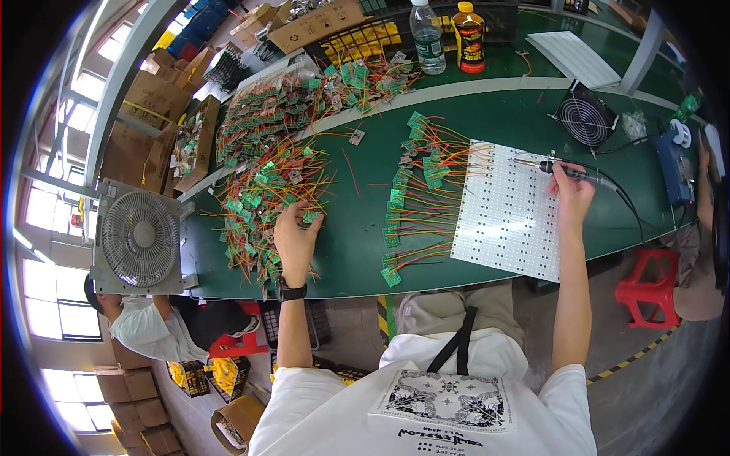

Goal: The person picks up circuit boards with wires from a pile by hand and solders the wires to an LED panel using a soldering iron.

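At the edge of a heap of small green circuit boards with red and yellow wires (262, 190), my left hand (295, 237) has its thumb and fingers closed around a small green circuit board (310, 217). My right hand (572, 194) grips a soldering iron (566, 170) by its handle, with the tip pointing left above a white perforated panel (506, 220). Along the panel's left edge lies a row of wired green circuit boards (395, 201); their wire ends reach onto the panel.
More wired boards (266, 114) are piled at the back left. A water bottle (428, 42) and an orange-capped bottle (469, 38) stand behind. A black round-grille fan (584, 115) and a blue soldering station (673, 163) are at right. Co-workers sit on both sides.
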